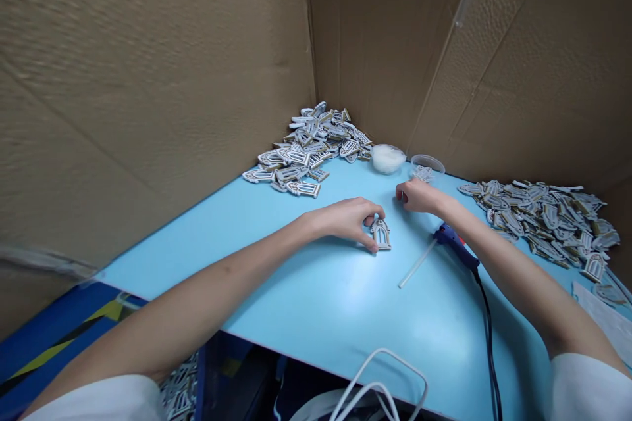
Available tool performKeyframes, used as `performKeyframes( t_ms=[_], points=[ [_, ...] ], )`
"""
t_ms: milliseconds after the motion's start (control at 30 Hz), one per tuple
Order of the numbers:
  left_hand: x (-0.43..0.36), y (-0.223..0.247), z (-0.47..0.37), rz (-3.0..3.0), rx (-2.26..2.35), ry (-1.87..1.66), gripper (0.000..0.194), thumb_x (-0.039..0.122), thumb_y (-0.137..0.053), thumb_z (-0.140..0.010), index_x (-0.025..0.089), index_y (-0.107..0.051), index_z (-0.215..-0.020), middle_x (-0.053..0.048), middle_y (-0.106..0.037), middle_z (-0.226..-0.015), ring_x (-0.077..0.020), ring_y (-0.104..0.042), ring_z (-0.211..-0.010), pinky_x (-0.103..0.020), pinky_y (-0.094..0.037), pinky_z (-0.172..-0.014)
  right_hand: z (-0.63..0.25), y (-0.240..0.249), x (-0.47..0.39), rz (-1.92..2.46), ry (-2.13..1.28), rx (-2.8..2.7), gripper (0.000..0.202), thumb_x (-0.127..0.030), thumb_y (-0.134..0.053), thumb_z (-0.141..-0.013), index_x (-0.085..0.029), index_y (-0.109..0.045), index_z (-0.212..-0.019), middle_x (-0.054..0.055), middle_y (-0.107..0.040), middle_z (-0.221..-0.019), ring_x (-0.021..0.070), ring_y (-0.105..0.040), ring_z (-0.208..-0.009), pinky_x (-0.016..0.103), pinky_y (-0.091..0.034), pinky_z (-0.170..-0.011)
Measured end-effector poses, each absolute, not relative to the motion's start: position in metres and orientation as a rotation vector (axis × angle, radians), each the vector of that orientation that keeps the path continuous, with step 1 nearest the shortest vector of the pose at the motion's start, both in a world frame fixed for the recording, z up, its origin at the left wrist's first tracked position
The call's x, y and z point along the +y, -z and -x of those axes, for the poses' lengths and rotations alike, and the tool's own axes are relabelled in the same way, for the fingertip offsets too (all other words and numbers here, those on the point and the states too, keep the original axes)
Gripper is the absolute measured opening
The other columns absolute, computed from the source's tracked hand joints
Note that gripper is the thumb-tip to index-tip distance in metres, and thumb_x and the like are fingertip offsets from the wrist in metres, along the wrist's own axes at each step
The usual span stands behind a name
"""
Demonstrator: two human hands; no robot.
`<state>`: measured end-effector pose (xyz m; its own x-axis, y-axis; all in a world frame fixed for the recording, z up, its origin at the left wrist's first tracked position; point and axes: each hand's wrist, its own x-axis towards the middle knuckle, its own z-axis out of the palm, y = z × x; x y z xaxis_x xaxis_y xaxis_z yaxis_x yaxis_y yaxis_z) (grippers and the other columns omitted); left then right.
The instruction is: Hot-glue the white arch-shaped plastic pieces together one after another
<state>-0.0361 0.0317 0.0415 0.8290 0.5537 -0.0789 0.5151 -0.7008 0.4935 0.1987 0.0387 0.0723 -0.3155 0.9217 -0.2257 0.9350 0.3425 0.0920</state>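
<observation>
My left hand (348, 220) pinches a small arched window-shaped piece (380, 235), grey-white with a brownish edge, between thumb and fingers at the tabletop. To its right and a little farther back, my right hand (415, 197) is closed, with the fingertips curled together; anything in them is too small or hidden to make out. Just beyond that hand, a clear round dish (427, 162) holds small pale pieces. Beside it stands a clear tub of white fluffy material (388, 159). Below my right forearm lies a blue glue gun (457, 247), with a pale glue stick (417, 266) reaching from one end.
Heaps of similar arched pieces lie at the back left (316, 151) and right (548, 220) of the light-blue table (306, 296). Cardboard walls (197, 66) enclose the back. A black cord (488, 335) runs to the front edge, near a white wire frame (415, 371).
</observation>
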Motion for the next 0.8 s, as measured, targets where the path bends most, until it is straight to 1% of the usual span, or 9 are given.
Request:
performKeyframes(
  t_ms=[133,267,433,600,800],
  points=[
    [0.031,-0.042,0.036,-2.491,0.793,-0.079,0.074,0.054,-0.094,-0.065,0.019,-0.073,-0.128,-0.002,-0.070,-0.095,-0.0204,-0.065,-0.084,-0.026,-0.039,-0.068,-0.198,-0.075,0.036,-1.639,0.091,2.394,0.036,-0.008,-0.064,-0.085,-0.014,-0.080,-0.117,0.011,-0.082,-0.111,0.0225,-0.072,-0.097,0.027,-0.044,-0.075],
    [0.031,-0.041,0.035,-2.482,0.798,-0.081,0.073,0.054,-0.093,-0.066,0.019,-0.072,-0.127,-0.001,-0.069,-0.094,-0.0200,-0.064,-0.082,-0.026,-0.038,-0.067,-0.196,-0.079,0.033,-1.591,0.109,2.424,0.042,-0.006,-0.062,-0.085,-0.015,-0.078,-0.123,0.011,-0.081,-0.113,0.0217,-0.071,-0.098,0.027,-0.043,-0.075],
    [0.031,-0.039,0.035,-2.493,0.796,-0.096,0.073,0.054,-0.093,-0.065,0.020,-0.072,-0.125,-0.002,-0.069,-0.094,-0.0205,-0.064,-0.083,-0.026,-0.038,-0.067,-0.191,-0.082,0.034,-1.554,0.142,2.428,0.048,-0.004,-0.060,-0.085,-0.016,-0.077,-0.128,0.009,-0.083,-0.103,0.0203,-0.072,-0.090,0.026,-0.043,-0.072],
    [0.031,-0.038,0.035,-2.498,0.796,-0.105,0.073,0.055,-0.093,-0.064,0.020,-0.072,-0.124,-0.001,-0.070,-0.094,-0.0203,-0.064,-0.082,-0.026,-0.038,-0.067,-0.191,-0.084,0.036,-1.545,0.142,2.445,0.050,-0.003,-0.064,-0.082,-0.016,-0.076,-0.129,0.010,-0.082,-0.113,0.0220,-0.072,-0.098,0.025,-0.045,-0.074],
    [0.031,-0.038,0.035,-2.498,0.793,-0.117,0.072,0.055,-0.094,-0.064,0.020,-0.072,-0.123,-0.001,-0.069,-0.092,-0.0205,-0.064,-0.082,-0.026,-0.038,-0.067,-0.193,-0.082,0.036,-1.569,0.183,2.449,0.048,-0.004,-0.064,-0.083,-0.016,-0.076,-0.128,0.009,-0.083,-0.108,0.0222,-0.073,-0.096,0.025,-0.047,-0.074]
  ],
)
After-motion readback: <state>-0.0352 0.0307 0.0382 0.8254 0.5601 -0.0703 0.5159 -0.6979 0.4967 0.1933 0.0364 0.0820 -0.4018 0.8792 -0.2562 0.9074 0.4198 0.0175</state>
